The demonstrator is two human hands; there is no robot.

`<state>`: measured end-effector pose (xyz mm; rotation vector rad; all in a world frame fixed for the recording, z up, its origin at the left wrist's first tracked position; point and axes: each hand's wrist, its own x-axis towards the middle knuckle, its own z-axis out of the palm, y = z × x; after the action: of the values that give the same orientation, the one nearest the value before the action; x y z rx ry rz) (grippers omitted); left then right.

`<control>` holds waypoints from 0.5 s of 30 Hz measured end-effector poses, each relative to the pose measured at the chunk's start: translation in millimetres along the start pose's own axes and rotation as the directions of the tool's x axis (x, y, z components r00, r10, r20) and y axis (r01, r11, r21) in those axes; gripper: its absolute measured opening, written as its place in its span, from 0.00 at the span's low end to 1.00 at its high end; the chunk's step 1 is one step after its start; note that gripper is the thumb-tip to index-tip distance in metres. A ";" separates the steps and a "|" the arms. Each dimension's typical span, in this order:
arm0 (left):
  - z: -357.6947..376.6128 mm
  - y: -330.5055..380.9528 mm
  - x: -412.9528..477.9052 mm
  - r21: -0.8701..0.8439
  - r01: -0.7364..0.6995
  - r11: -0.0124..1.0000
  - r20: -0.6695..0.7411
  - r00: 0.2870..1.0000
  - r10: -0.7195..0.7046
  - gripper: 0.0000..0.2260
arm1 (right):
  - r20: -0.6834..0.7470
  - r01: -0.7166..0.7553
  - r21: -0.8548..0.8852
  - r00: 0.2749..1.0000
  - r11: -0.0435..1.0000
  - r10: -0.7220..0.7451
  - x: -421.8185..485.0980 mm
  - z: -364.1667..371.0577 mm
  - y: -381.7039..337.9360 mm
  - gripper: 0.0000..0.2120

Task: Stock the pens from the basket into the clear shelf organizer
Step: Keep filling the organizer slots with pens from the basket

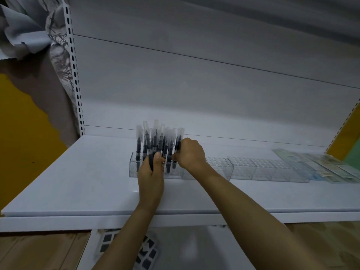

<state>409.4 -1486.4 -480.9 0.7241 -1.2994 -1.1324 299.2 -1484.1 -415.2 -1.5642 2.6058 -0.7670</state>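
Observation:
A clear shelf organizer (134, 168) stands on the white shelf (78, 182). Its left section holds several dark pens (167, 147) with clear caps, standing upright. My left hand (151, 176) grips one or more dark pens (150, 159) in front of that section. My right hand (190, 152) pinches a dark pen (178, 143) at the right side of the cluster, just above the organizer's slots. The basket is not in view.
More clear organizer sections (268, 168) run to the right along the shelf, with flat greenish packets (327, 166) beyond them. A slotted upright (75, 75) stands at the left. Black-and-white packaging (146, 254) lies below the shelf edge.

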 end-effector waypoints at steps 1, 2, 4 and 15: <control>-0.2 0.1 0.0 0.000 0.001 1.000 0.000 1.000 -0.001 0.13 | 0.007 0.005 -0.021 1.000 1.000 -0.005 -0.4 -0.3 -1.0 0.06; -0.4 -0.1 0.2 0.001 0.002 1.000 0.001 1.000 -0.002 0.13 | 0.014 0.001 -0.031 1.000 1.000 -0.001 0.0 -0.7 -1.8 0.06; -0.5 -0.4 0.3 0.004 0.001 1.000 0.002 1.000 -0.001 0.13 | 0.026 -0.028 -0.018 0.999 0.999 0.029 0.3 -2.4 -1.4 0.12; 0.2 1.9 -0.2 0.021 0.002 1.000 0.014 1.000 -0.002 0.13 | -0.015 -0.042 0.208 0.999 0.977 0.046 -12.3 -11.2 5.7 0.22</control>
<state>409.6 -1485.5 -479.3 0.7343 -1.3240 -1.1289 297.9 -1467.2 -410.6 -1.4438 2.4689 -1.0185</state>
